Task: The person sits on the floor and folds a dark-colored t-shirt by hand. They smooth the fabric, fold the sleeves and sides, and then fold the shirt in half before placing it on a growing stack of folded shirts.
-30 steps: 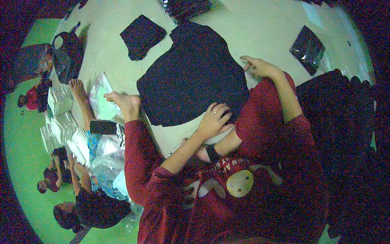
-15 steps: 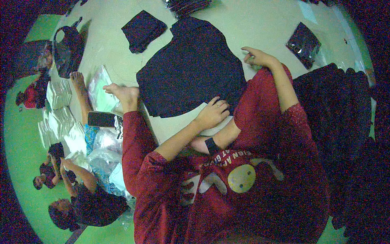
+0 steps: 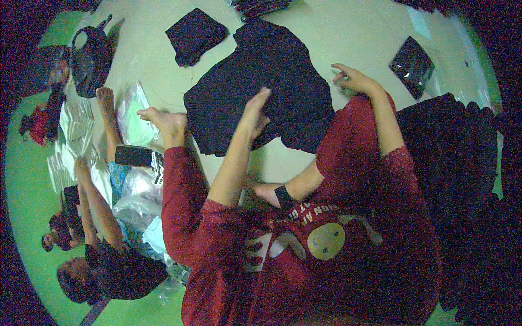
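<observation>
A black cloth garment [image 3: 272,70] lies spread on the pale floor sheet in front of my crossed legs; which kind of garment it is I cannot tell. My left hand [image 3: 258,115] reaches over its middle, turned edge-on, with the fingers stretched out and slightly blurred. Below that hand the garment's near edge is rumpled and shows a notch of pale floor. My right hand [image 3: 353,80] hangs over my raised right knee, past the garment's right edge. Its index finger points out and the others are loosely bent, holding nothing.
Beyond the garment lie a folded black cloth [image 3: 197,36] and a plastic-wrapped black packet [image 3: 411,66]. Dark garments [image 3: 446,146] are heaped at my right. At left are a phone [image 3: 134,156], clear bags [image 3: 138,190], white packets [image 3: 76,125], a black bag [image 3: 91,57] and a co-worker [image 3: 117,271].
My left hand has moved from the garment's near edge up over its middle, and the near edge has shifted. My right hand stays at the knee. The co-worker's arm has reached farther out.
</observation>
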`<action>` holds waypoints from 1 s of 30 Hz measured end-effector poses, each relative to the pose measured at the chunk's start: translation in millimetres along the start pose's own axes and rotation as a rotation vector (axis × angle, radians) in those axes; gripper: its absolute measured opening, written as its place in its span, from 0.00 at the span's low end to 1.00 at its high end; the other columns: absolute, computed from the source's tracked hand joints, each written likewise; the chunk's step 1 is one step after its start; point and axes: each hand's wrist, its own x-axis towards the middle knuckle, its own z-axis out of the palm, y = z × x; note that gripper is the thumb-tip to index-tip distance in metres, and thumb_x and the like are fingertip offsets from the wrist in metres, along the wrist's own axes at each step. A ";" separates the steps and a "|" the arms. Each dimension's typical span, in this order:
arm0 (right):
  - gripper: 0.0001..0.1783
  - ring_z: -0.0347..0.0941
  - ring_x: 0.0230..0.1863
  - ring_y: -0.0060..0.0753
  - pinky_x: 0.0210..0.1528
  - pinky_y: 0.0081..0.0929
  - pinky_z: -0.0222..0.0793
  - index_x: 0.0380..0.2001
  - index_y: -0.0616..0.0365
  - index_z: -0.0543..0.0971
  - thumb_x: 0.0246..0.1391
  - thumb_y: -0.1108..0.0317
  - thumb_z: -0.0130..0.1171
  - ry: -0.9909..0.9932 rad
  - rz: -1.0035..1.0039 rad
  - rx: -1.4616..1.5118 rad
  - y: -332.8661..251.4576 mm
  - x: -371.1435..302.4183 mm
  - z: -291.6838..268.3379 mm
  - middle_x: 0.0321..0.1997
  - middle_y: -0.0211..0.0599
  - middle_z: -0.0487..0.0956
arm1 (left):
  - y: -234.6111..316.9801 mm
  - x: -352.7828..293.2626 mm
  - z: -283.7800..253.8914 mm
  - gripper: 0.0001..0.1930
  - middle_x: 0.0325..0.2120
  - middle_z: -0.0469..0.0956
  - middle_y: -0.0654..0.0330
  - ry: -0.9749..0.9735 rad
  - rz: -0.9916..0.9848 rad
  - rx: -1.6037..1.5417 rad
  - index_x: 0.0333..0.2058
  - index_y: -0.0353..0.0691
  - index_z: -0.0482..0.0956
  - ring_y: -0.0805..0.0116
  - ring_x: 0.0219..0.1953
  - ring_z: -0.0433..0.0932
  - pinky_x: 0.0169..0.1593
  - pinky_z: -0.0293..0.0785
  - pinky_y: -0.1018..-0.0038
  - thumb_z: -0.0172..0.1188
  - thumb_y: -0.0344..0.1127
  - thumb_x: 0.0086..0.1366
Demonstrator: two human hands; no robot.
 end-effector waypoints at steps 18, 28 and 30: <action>0.35 0.60 0.57 0.39 0.58 0.30 0.55 0.57 0.56 0.57 0.44 0.74 0.55 -0.125 -0.517 -0.108 -101.9 -81.4 95.8 0.55 0.43 0.65 | -54.6 -65.2 47.5 0.13 0.39 0.75 0.55 0.054 0.736 0.562 0.40 0.37 0.75 0.62 0.42 0.74 0.45 0.68 0.72 0.54 0.31 0.56; 0.33 0.69 0.41 0.37 0.48 0.30 0.63 0.55 0.51 0.61 0.41 0.84 0.47 -0.169 -0.344 -0.143 -98.1 -87.3 96.7 0.37 0.40 0.72 | -58.0 -68.8 -24.1 0.21 0.38 0.72 0.51 0.438 0.852 1.426 0.37 0.40 0.72 0.52 0.43 0.69 0.45 0.66 0.63 0.59 0.28 0.39; 0.33 0.70 0.40 0.38 0.46 0.30 0.64 0.54 0.49 0.62 0.41 0.85 0.46 -0.136 -0.370 -0.155 -93.9 -93.0 92.0 0.35 0.39 0.72 | -47.7 -75.6 -88.4 0.16 0.37 0.72 0.50 0.537 0.642 1.666 0.38 0.40 0.72 0.52 0.42 0.70 0.42 0.67 0.65 0.53 0.27 0.46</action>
